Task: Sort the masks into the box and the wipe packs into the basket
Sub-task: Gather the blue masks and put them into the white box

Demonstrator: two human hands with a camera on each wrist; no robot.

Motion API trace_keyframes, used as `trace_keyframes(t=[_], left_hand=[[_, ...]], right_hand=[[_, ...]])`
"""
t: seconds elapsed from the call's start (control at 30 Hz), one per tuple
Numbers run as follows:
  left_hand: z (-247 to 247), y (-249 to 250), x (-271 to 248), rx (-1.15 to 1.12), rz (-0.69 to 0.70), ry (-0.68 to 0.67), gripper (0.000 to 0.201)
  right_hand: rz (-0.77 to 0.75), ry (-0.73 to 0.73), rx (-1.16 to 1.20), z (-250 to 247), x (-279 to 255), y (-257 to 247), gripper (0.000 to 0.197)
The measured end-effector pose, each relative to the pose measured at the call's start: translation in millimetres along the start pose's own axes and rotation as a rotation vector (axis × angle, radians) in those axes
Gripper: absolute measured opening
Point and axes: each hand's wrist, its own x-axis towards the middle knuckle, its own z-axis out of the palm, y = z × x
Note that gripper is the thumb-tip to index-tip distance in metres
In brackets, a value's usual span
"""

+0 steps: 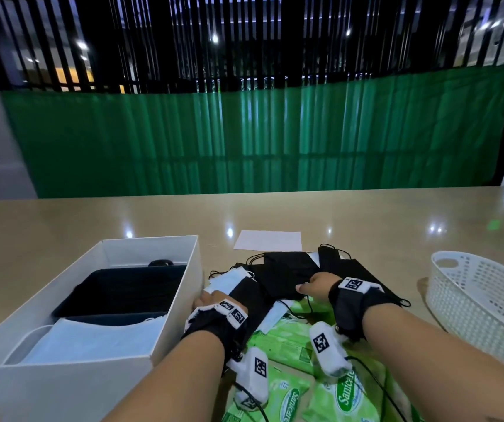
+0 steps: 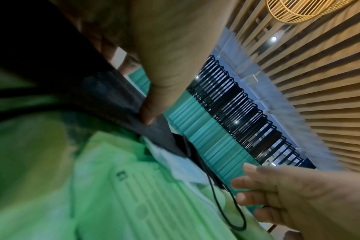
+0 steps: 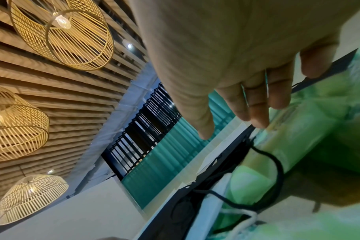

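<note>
We are sorting masks: our left hand is pinching a black mask just right of the box, and our right hand, fingers relaxed, is reaching over another. Next, we judge, comes lifting it into the box. Wipe packs are lying nearest us, the basket far right.

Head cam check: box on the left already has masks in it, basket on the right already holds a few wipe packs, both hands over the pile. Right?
Not quite. In the head view the basket holds no wipe packs; the green wipe packs all lie on the table near the person. The rest holds: the box has masks in it, and the left hand and right hand are over the pile.
</note>
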Motion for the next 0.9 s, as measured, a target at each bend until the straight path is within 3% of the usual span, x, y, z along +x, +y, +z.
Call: trace_keyframes(t=[0.2,0.47,0.63,0.7,0.77,0.9], left_hand=[[-6.5,1.0,-2.1,0.006,-0.082,0.034,0.08],[-3.8,-11.3,10.6,0.001,0.097,0.02,0.076],[-6.3,-6.7,6.8,-0.164,0.16,-0.043,0.056],[-7.1,-8.4,3.4,-0.253,0.218,-0.048,0.043],[-4.1,-12.8,5.9,-0.327,0.261,-0.072,0.015],[0.1,-18.7,2.2,-0.54,0.338,-0.059,0.02]], right_hand=[[0.052,-0.041,-0.004,8.4,9.0,-10.2,0.065],[0.097,-0.003,0.083,18.4,15.6,-13.4,0.067],[0.127,0.082,0.21,19.6,22.5,-14.2,0.057],[0.102,0.087,0.117,20.8,25.9,-12.7,0.053],[0.063,0.048,-0.024,24.4,27.9,-12.9,0.045],[0.091,0.021,-0.066,27.0,30.0,-15.1,0.039]])
